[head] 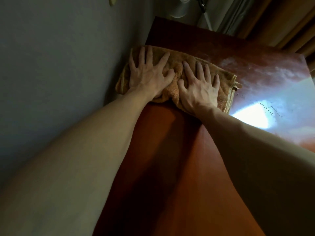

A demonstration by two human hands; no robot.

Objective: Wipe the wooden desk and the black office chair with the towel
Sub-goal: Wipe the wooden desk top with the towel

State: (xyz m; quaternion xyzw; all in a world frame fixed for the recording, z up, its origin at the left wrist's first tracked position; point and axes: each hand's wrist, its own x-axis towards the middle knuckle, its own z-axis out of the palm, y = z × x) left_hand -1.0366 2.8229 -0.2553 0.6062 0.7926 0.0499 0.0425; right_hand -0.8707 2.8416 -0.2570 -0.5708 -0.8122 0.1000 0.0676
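A folded orange-brown towel [223, 77] lies across the reddish wooden desk [179, 167], near its far end, with its left edge against the wall. My left hand [148, 72] presses flat on the towel's left half, fingers spread and straight. My right hand [198, 86] presses flat on the right half, fingers also spread. Both forearms stretch out over the desk. The black office chair is not in view.
A grey wall [59, 65] runs along the desk's left side. Window glare [252, 114] shines on the desk's right part, where dust streaks show. Curtains [238, 16] and a wooden frame [289, 26] stand beyond the far edge, with a white fan [179, 9] behind.
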